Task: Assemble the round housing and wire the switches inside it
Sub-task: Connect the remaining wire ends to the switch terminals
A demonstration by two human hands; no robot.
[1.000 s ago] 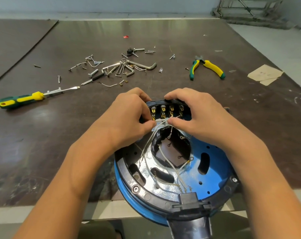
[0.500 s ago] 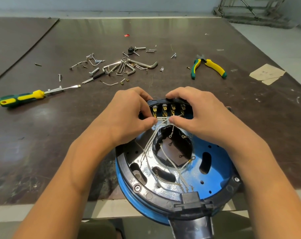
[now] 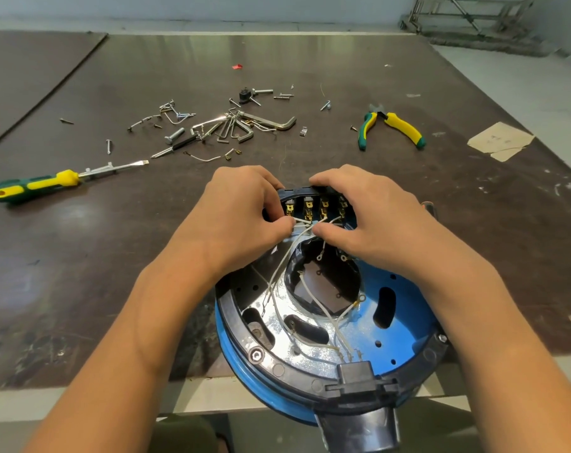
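Sitting at the near edge of the dark brown bench (image 3: 81, 256), the round blue and black plastic housing (image 3: 405, 325) hangs a little over the side. A row of small switches with gold metal tabs (image 3: 317, 206) stands at its far rim. The left hand (image 3: 241, 217) and the right hand (image 3: 369, 220) both have curled fingers and pinch thin white wires (image 3: 315, 299) just below those switches. A green and yellow screwdriver (image 3: 32, 186) lies far left, and green and yellow pliers (image 3: 392, 125) lie far right.
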